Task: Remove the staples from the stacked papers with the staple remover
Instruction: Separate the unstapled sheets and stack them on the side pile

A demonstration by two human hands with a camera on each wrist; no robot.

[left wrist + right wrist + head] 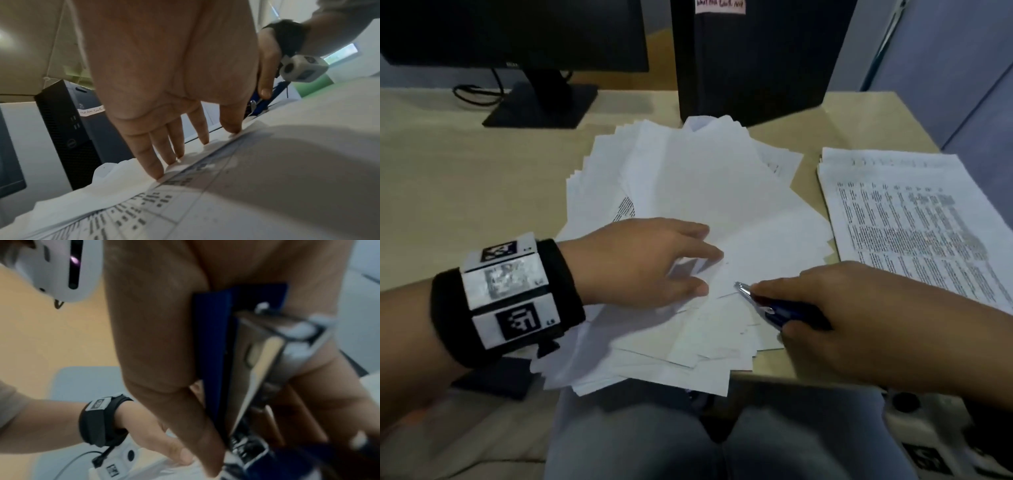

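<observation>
A loose fan of white papers (pixel 705 192) covers the middle of the wooden desk (pixel 465 178) and hangs over its near edge. My left hand (pixel 654 260) lies flat on them, its straight fingertips (pixel 158 175) pressing a sheet (pixel 267 178) down. My right hand (pixel 835 315) grips a blue and silver staple remover (pixel 767 303), also seen as the staple remover (pixel 242 363) in the right wrist view. Its metal tip (pixel 739 286) touches the paper just right of my left thumb. No staple is visible.
A neat stack of printed sheets (pixel 914 219) lies at the right of the desk. A black computer tower (pixel 753 58) stands behind the papers, and a monitor stand (pixel 541 102) with cables sits at the back left. My legs (pixel 722 438) are below the desk edge.
</observation>
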